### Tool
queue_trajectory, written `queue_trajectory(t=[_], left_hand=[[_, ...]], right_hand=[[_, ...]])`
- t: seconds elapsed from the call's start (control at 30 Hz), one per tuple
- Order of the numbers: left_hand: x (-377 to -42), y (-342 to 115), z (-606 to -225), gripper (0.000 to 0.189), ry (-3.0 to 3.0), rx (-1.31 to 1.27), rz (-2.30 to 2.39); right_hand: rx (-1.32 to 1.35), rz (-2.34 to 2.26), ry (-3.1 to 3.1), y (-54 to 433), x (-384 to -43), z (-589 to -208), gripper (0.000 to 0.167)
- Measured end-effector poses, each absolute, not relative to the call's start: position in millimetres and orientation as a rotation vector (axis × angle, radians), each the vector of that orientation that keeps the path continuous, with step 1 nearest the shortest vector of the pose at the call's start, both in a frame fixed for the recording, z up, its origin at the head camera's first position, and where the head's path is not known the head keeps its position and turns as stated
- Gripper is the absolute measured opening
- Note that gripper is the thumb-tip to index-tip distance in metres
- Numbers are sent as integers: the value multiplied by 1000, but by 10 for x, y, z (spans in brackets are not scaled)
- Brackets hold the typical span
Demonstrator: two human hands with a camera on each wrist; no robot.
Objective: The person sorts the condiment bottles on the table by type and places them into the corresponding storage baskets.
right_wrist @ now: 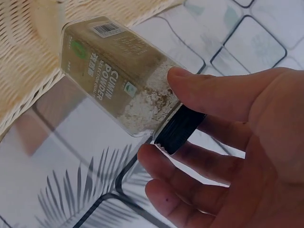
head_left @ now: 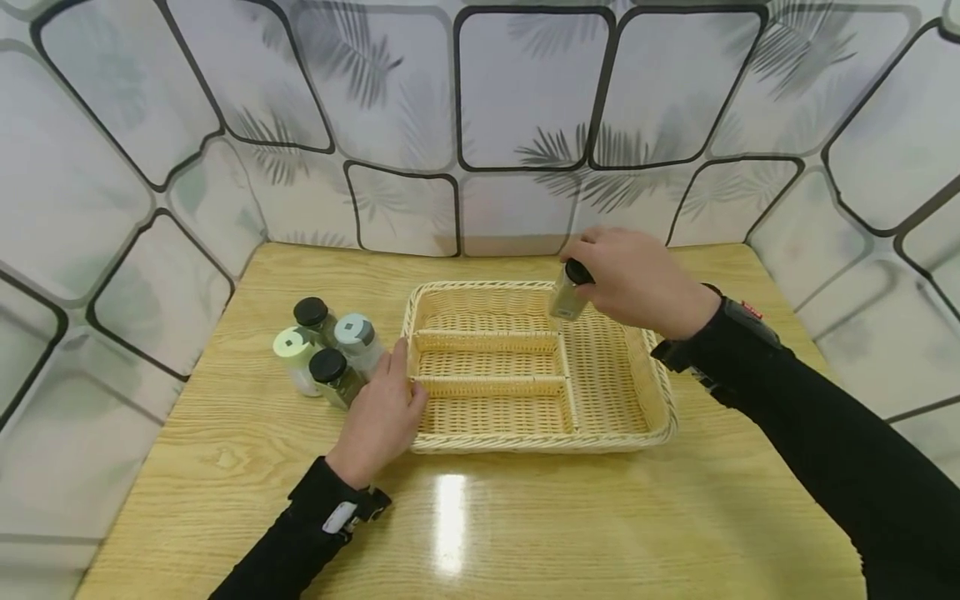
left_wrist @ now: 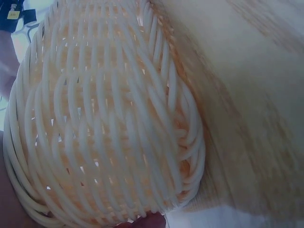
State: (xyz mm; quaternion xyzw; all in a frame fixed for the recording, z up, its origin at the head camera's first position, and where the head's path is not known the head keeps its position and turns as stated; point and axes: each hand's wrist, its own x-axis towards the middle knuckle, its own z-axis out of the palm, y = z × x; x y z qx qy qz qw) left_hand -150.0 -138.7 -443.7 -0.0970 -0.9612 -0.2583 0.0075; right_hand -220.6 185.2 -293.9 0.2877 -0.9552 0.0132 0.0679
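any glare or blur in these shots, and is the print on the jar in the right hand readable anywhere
Head view: a bright white glare patch on the table, just nearer than the basket; left wrist view: dim and hazy, wood grain soft; right wrist view: also dim, but the jar reads "CUMIN POWDER".

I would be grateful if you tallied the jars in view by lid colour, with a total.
Black-lidded jars: 3, including the cumin powder jar in the right hand
Pale green-lidded jar: 1
Grey-lidded jar: 1
Total: 5 jars
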Motion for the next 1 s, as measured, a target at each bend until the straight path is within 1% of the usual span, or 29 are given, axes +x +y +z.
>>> queue_trajectory(t=[0.27,0.53,0.7,1.0], left_hand=[[-1494,-1398,-4441,68,-3005,-279,-800],[-1490,-1390,-4436,68,-2996,-286,-828],[-1492,-1389,-4443,67,-2994,-286,-820],[-1472,-1389,-4452,66,-2972,-278,-825]], right_hand=[[936,26,-2912,1534,-2313,-3022,40],[1008,171,-2955,1248,-2443,-3111,43],[1039,194,-2970,1037,-2532,-3204,41],[1203,206,-2896,700,-2651,-3404,31]])
